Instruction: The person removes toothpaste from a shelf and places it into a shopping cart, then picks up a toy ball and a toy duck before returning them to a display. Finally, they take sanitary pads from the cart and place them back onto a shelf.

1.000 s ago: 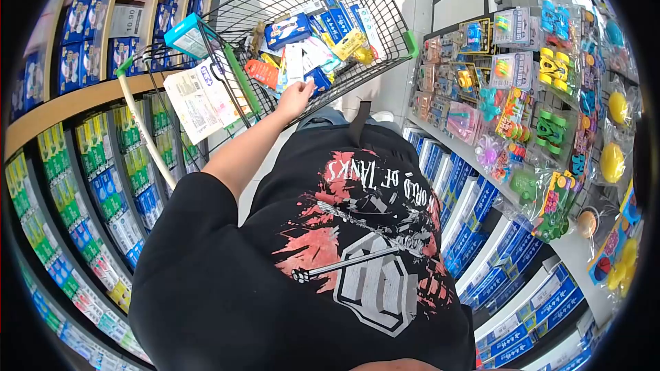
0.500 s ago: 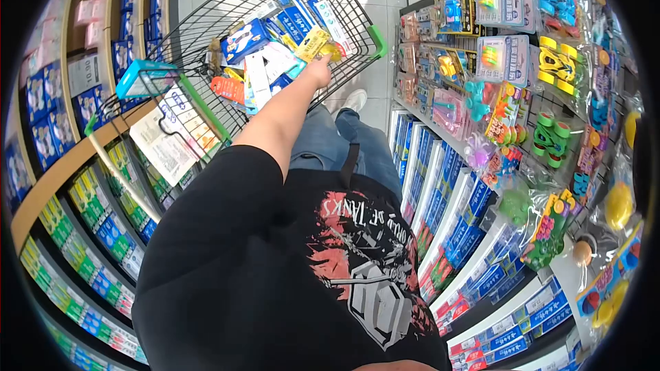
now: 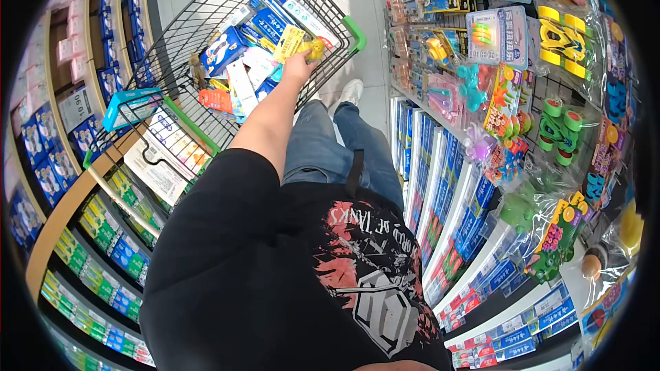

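My left hand [image 3: 298, 69] reaches into a black wire shopping cart [image 3: 199, 17] with green corners. Its fingers are closed on a small yellow packaged toy [image 3: 289, 42], a card with a rounded yellow piece beside it. Under and around the hand lie several packages, among them a blue box [image 3: 223, 51], blue-and-white cartons [image 3: 268, 22], a white box [image 3: 241, 88] and an orange-red package [image 3: 216, 100]. My right hand is not in view.
Packed shelves [image 3: 103, 227] run along the left, with a teal box [image 3: 130, 106] on the cart's near end. On the right, a rack of hanging toys [image 3: 495, 38] stands above shelves of blue cartons [image 3: 447, 178]. Tiled floor [image 3: 368, 14] shows ahead.
The cart, my left hand and the yellow packaged toy appear slightly farther left in view. The right rack looks nearer and has shifted. The hand's hold looks the same.
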A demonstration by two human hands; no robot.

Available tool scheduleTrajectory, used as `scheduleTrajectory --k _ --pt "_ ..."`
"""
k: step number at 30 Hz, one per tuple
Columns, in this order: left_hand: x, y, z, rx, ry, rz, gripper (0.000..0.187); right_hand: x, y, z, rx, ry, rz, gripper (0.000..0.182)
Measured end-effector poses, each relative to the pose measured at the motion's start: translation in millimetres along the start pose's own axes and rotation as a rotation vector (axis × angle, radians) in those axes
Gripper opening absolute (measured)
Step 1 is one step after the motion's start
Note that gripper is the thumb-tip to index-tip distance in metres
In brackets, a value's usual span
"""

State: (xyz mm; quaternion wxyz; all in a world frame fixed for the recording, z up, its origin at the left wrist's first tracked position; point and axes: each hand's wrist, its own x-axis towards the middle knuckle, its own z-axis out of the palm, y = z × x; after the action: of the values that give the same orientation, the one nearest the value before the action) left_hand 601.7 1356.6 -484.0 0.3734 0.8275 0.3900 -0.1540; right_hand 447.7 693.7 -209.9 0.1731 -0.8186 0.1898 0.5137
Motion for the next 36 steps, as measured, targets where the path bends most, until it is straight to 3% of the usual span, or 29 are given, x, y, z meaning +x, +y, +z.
scheduleTrajectory --k 5,9,13,18,21,25,26,28,31,32,33,34,35,36 --pt "-39 4 -45 0.007 0.180 0.006 0.046 2 -13 -17 -0.054 0.015 -0.055 0.025" --pt "-59 -7 -74 -0.032 0.386 0.137 0.038 5 -31 -38 -0.112 0.037 -0.113 0.024" --pt "-74 -14 -107 0.021 0.437 0.226 0.036 7 -58 -56 -0.167 0.081 -0.179 0.023" --pt "-83 -18 -123 0.084 0.494 0.159 0.033 8 -98 -69 -0.214 0.136 -0.292 0.022" --pt "-83 -15 -120 0.115 0.445 -0.004 0.034 6 -122 -67 -0.235 0.165 -0.361 0.021" --pt "-57 -31 -91 0.153 0.153 -0.323 0.052 -2 -154 -53 -0.253 0.197 -0.421 0.021" --pt "-44 -47 -73 0.159 0.200 -0.371 0.063 -4 -159 -53 -0.225 0.194 -0.440 0.020" --pt "-36 -43 -74 0.223 0.327 -0.483 0.066 8 -148 -53 -0.125 0.151 -0.459 0.019" --pt "-17 -48 -63 0.378 0.572 -0.546 0.076 6 -137 -53 -0.170 0.118 -0.273 0.021" --pt "-9 -53 -68 0.207 0.494 -0.577 0.082 1 -139 -50 -0.168 0.111 -0.210 0.023" --pt "-2 -57 -79 0.031 0.403 -0.584 0.088 8 -125 -43 -0.100 0.103 -0.120 0.025" --pt "26 -112 -48 -0.061 0.447 -0.399 0.096 19 -95 -33 -0.113 0.172 -0.252 0.028" --pt "72 -185 -1 0.027 0.468 -0.284 0.095 17 -101 -33 -0.149 0.181 -0.235 0.023" --pt "84 -199 -8 -0.185 0.233 -0.209 0.093 15 -107 -32 -0.186 0.189 -0.218 0.018"
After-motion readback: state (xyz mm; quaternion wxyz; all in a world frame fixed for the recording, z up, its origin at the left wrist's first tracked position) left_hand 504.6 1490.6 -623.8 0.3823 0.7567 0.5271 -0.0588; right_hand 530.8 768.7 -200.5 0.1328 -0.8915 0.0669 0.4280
